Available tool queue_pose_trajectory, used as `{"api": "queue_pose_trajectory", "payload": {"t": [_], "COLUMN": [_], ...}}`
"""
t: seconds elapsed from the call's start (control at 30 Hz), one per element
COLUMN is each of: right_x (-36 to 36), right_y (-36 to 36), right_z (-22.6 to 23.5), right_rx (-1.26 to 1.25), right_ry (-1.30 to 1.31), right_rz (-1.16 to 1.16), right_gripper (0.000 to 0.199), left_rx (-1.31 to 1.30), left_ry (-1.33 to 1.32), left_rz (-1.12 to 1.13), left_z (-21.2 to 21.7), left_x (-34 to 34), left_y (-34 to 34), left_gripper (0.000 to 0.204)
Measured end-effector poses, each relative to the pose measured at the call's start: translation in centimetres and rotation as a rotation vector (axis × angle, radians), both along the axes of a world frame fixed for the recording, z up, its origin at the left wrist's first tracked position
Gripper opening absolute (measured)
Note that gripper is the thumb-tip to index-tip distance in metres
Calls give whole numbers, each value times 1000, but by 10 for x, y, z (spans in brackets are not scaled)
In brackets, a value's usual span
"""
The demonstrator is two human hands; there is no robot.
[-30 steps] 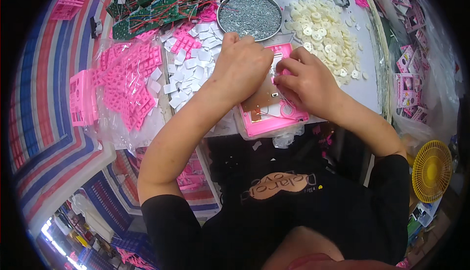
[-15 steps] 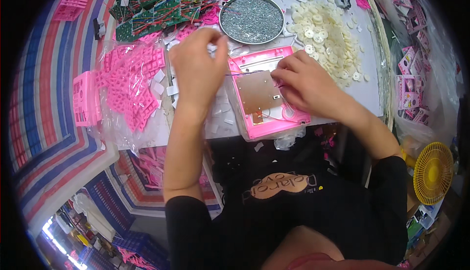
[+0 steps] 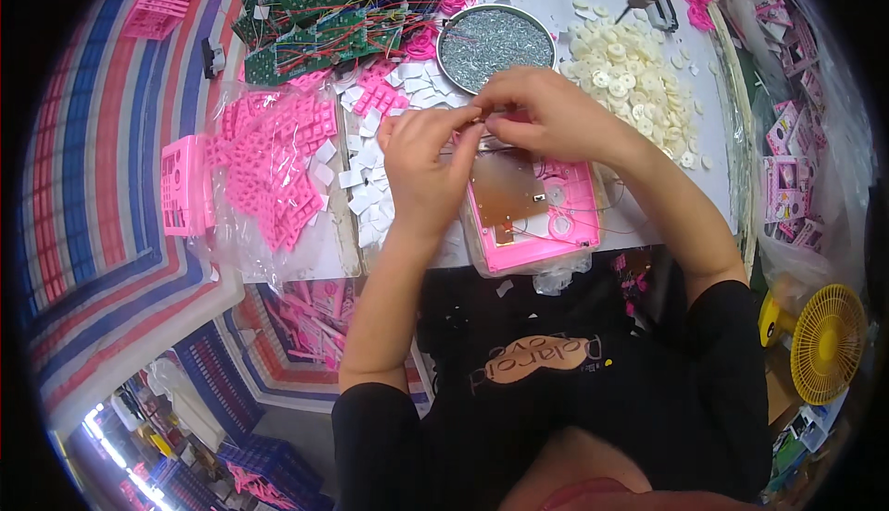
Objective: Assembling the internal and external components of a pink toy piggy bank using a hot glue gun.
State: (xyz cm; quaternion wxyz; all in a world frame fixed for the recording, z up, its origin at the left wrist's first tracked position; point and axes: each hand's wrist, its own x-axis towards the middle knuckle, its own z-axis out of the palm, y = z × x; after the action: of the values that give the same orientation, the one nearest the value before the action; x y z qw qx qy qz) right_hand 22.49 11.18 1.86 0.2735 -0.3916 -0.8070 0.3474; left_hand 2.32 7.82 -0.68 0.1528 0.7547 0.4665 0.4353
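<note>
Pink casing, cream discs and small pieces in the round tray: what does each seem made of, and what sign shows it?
Pink casing: probably moulded plastic, smooth and slightly glossy; even colour, raised rim.
Cream discs: likely plastic with a soft sheen, judging by their alike, moulded-looking shapes.
Small pieces: apparently bare, shiny metal, from their silvery-grey glints; which metal is unclear.

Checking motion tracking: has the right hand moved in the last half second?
Yes: against the round dish, the right hand shifted left and toward it, its fingertips now near the left hand's.
</note>
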Motion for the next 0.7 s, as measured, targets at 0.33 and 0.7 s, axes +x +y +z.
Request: {"api": "queue_pose_trajectory", "payload": {"t": [0.33,0.7], "right_x": [5,19], "right_y": [-58,-76], "right_z": [9,7], "right_rx": [180,71], "right_ry": [-6,51], "right_rz": [-278,-153], "right_gripper": [13,33], "left_rx": [-211,89], "left_ry": [-76,26], "left_rz": [-98,-218], "left_z": [17,10], "left_x": [4,16], "left_y": [-21,-26], "left_gripper": [9,10]}}
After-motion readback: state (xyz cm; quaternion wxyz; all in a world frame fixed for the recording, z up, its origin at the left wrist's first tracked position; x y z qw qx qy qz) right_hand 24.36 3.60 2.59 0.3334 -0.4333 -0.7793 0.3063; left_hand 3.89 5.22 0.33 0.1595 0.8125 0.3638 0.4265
